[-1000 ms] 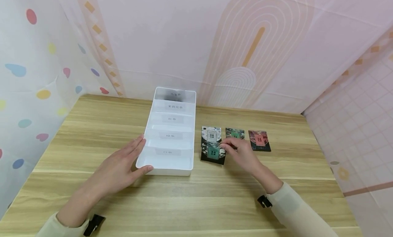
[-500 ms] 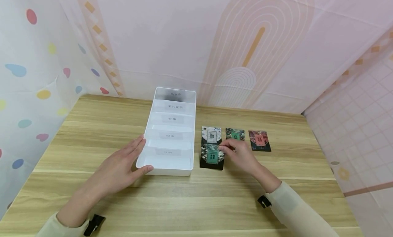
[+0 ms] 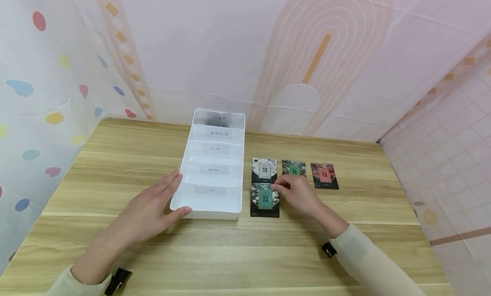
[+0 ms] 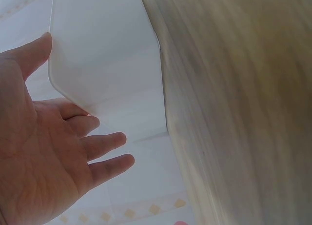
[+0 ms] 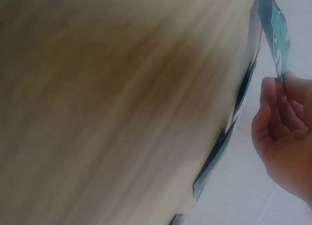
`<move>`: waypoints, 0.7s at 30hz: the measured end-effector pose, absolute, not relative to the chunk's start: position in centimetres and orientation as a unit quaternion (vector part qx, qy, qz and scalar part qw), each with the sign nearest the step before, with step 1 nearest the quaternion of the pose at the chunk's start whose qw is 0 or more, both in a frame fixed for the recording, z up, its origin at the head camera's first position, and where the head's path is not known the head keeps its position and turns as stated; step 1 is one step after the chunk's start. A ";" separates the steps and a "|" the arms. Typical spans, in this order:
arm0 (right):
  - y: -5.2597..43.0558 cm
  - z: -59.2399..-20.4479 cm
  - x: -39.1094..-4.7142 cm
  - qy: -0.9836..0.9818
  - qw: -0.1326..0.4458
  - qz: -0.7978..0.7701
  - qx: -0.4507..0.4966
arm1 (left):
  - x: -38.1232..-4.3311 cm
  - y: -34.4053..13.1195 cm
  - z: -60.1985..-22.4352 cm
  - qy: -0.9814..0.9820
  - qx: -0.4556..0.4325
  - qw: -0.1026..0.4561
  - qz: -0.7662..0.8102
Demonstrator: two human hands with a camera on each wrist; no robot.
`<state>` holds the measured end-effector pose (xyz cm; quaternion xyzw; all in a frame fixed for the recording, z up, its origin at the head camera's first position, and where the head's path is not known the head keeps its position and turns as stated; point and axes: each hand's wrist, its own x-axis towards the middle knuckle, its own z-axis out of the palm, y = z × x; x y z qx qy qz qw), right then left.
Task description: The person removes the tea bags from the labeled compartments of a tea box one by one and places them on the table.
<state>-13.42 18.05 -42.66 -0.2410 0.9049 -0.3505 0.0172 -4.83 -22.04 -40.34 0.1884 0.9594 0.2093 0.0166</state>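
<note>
My right hand (image 3: 297, 196) pinches one corner of a tea sachet (image 3: 264, 199) with a green label and floral print, between thumb and fingertips. In the right wrist view this sachet (image 5: 278, 32) is raised off the table. Its upper edge lies against a white-labelled sachet (image 3: 264, 170). Another green-labelled sachet (image 3: 293, 166) is partly hidden behind my right hand. My left hand (image 3: 147, 208) rests on the near left corner of a long white divided box (image 3: 215, 215), thumb on the front rim. In the left wrist view its fingers (image 4: 105, 146) stretch loosely along the box's side.
A red-labelled sachet (image 3: 324, 175) lies at the right end of the row. The box has several labelled compartments running towards the back of the wooden table (image 3: 253, 253). Patterned cloth (image 3: 215, 53) hangs close behind the table and along both sides.
My right hand has drawn the green-labelled sachet towards me and straightened it, uncovering more of the white-labelled one. My left hand and the box have stayed still.
</note>
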 end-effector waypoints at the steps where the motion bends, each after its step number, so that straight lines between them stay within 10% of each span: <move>1: 18.0 -42.7 -13.5 0.906 0.021 -0.349 -0.238 | -4.8 -22.0 -40.3 0.959 0.189 0.016 0.209; 21: 17.8 -43.4 -13.7 0.924 0.074 -0.307 -0.214 | -4.7 -22.0 -40.3 0.957 0.190 0.013 0.218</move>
